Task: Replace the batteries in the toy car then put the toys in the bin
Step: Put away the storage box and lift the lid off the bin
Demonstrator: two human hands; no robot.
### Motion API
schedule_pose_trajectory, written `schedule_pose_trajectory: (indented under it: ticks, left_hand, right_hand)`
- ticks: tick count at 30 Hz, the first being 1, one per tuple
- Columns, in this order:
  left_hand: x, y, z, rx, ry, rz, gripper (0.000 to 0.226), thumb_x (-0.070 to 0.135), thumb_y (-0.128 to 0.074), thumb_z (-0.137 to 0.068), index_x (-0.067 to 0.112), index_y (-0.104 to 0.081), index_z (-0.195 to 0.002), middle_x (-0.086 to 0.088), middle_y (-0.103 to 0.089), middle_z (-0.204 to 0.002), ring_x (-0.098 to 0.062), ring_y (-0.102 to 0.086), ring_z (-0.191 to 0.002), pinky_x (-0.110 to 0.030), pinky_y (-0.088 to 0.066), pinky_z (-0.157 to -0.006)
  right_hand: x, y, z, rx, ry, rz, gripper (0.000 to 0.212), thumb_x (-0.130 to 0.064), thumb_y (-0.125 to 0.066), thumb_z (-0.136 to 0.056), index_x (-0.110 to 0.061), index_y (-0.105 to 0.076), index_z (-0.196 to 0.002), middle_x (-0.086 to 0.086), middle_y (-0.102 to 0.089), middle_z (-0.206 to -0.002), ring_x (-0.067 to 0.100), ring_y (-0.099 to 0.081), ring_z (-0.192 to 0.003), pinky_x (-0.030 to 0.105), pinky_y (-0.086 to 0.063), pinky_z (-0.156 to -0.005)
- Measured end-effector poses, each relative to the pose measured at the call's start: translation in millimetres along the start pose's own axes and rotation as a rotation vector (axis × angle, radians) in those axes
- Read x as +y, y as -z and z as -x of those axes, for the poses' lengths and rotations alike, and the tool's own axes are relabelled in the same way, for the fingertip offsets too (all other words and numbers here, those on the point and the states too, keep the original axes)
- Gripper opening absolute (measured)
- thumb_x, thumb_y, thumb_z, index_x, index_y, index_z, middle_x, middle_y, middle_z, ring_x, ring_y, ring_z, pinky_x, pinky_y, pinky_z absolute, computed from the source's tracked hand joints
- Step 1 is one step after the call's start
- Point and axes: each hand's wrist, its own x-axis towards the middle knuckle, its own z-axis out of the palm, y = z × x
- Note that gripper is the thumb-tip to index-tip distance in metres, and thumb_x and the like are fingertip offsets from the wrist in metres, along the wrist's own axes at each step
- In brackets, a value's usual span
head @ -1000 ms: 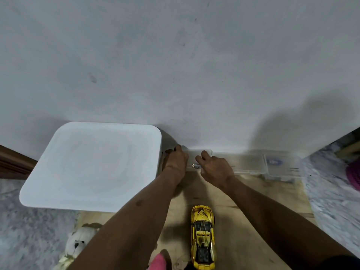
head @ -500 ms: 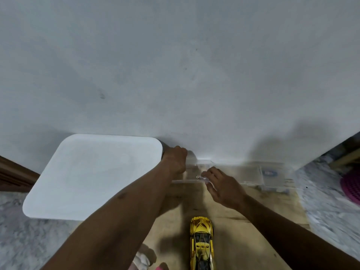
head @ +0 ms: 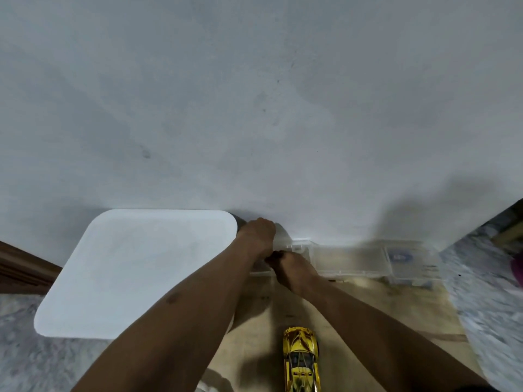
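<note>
The yellow toy car [head: 301,360] stands on the wooden floor at the bottom centre, apart from both hands. A white bin with its lid [head: 135,267] on stands at the left against the wall. Beside it, along the wall, lies a clear plastic box [head: 348,260]. My left hand [head: 256,237] grips the box's left end with curled fingers. My right hand [head: 293,268] is just below it, fingers curled in at the same end. Its fingertips are hidden, so I cannot see what they hold.
A pale soft toy [head: 208,384] peeks in at the bottom edge, left of the car. Grey marbled floor [head: 486,292] borders the wooden strip on the right. A dark wooden frame [head: 19,267] is at the far left.
My right hand has moved up and left to meet my left hand at the box's left end. The view has tilted upward, so the car sits lower in frame.
</note>
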Motion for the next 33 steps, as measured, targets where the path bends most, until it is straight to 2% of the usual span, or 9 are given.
schedule_pose_trajectory:
  ticks: [3, 6, 9, 11, 13, 17, 23, 28, 33]
  left_hand:
    - [1.2, -1.9, 2.8, -0.004, 0.001, -0.029, 0.036, 0.016, -0.071, -0.084, 0.009, -0.059, -0.118, -0.01, -0.062, -0.118, -0.026, -0.063, -0.106, -0.035, -0.055, -0.091]
    - [4.5, -10.2, 5.6, -0.018, 0.004, -0.065, 0.041, 0.017, -0.066, -0.09, 0.008, -0.053, -0.128, -0.011, -0.058, -0.125, -0.028, -0.061, -0.111, -0.036, -0.054, -0.092]
    - [9.9, -20.6, 10.4, -0.022, 0.031, -0.108, 0.043, 0.016, -0.064, -0.092, 0.009, -0.051, -0.132, -0.011, -0.059, -0.125, -0.03, -0.062, -0.112, -0.038, -0.054, -0.095]
    - [13.5, -27.4, 14.0, -0.021, 0.048, -0.163, 0.038, 0.016, -0.061, -0.094, 0.009, -0.052, -0.13, -0.011, -0.06, -0.124, -0.03, -0.063, -0.111, -0.037, -0.054, -0.093]
    - [15.4, -35.3, 16.2, -0.016, 0.06, -0.192, 0.033, 0.014, -0.057, -0.097, 0.009, -0.054, -0.129, -0.011, -0.061, -0.125, -0.029, -0.062, -0.113, -0.037, -0.053, -0.092]
    - [14.8, -53.2, 15.9, 0.007, 0.066, -0.166, 0.033, 0.01, -0.052, -0.099, 0.009, -0.056, -0.131, -0.013, -0.056, -0.132, -0.03, -0.058, -0.12, -0.038, -0.048, -0.101]
    - [11.8, -71.2, 12.5, 0.023, 0.095, -0.219, 0.034, 0.011, -0.052, -0.099, 0.01, -0.053, -0.133, -0.013, -0.054, -0.133, -0.028, -0.054, -0.123, -0.039, -0.043, -0.108]
    - [15.1, -77.4, 9.0, -0.028, 0.113, -0.182, 0.03, 0.009, -0.055, -0.098, 0.01, -0.059, -0.128, -0.011, -0.062, -0.126, -0.028, -0.061, -0.116, -0.04, -0.051, -0.1]
    - [16.8, -78.4, 13.8, -0.04, 0.129, -0.168, 0.031, 0.014, -0.058, -0.098, 0.011, -0.058, -0.129, -0.011, -0.061, -0.127, -0.027, -0.06, -0.117, -0.039, -0.051, -0.1]
  right_hand:
    - [0.3, 7.6, 17.4, 0.05, 0.086, 0.002, 0.038, -0.001, -0.063, -0.085, -0.011, -0.067, -0.122, 0.013, -0.07, -0.113, 0.028, -0.069, -0.095, 0.034, -0.058, -0.08]
    - [6.7, 17.3, 41.1, 0.284, 0.169, -0.047, 0.027, -0.007, -0.067, -0.078, -0.012, -0.075, -0.103, 0.004, -0.072, -0.098, 0.019, -0.068, -0.085, 0.025, -0.056, -0.071]
    - [16.9, 27.4, 48.9, 0.426, 0.13, -0.105, 0.022, -0.009, -0.064, -0.08, -0.013, -0.072, -0.099, 0.001, -0.067, -0.093, 0.018, -0.062, -0.086, 0.027, -0.053, -0.067]
    - [22.8, 32.9, 46.4, 0.373, 0.061, -0.065, 0.026, -0.014, -0.066, -0.079, -0.016, -0.07, -0.104, 0.0, -0.065, -0.098, 0.018, -0.059, -0.091, 0.03, -0.052, -0.071]
    - [25.9, 35.5, 42.9, 0.225, -0.015, 0.025, 0.036, -0.022, -0.066, -0.077, -0.02, -0.067, -0.113, -0.002, -0.063, -0.107, 0.02, -0.058, -0.1, 0.036, -0.049, -0.083]
    - [26.6, 27.3, 39.2, -0.013, -0.101, 0.158, 0.045, -0.028, -0.065, -0.078, -0.025, -0.062, -0.123, -0.003, -0.059, -0.121, 0.021, -0.052, -0.116, 0.04, -0.037, -0.094]
    - [30.7, 17.5, 35.3, 0.001, -0.081, 0.2, 0.043, -0.024, -0.074, -0.071, -0.022, -0.065, -0.113, 0.0, -0.063, -0.112, 0.025, -0.058, -0.104, 0.039, -0.042, -0.089]
    - [33.3, 9.8, 37.1, 0.047, -0.054, 0.211, 0.042, -0.019, -0.082, -0.064, -0.021, -0.069, -0.104, 0.0, -0.067, -0.103, 0.025, -0.062, -0.092, 0.035, -0.05, -0.083]
    - [28.9, 14.4, 41.0, 0.04, -0.074, 0.167, 0.042, -0.017, -0.079, -0.072, -0.019, -0.068, -0.112, 0.002, -0.066, -0.112, 0.025, -0.061, -0.101, 0.036, -0.049, -0.087]
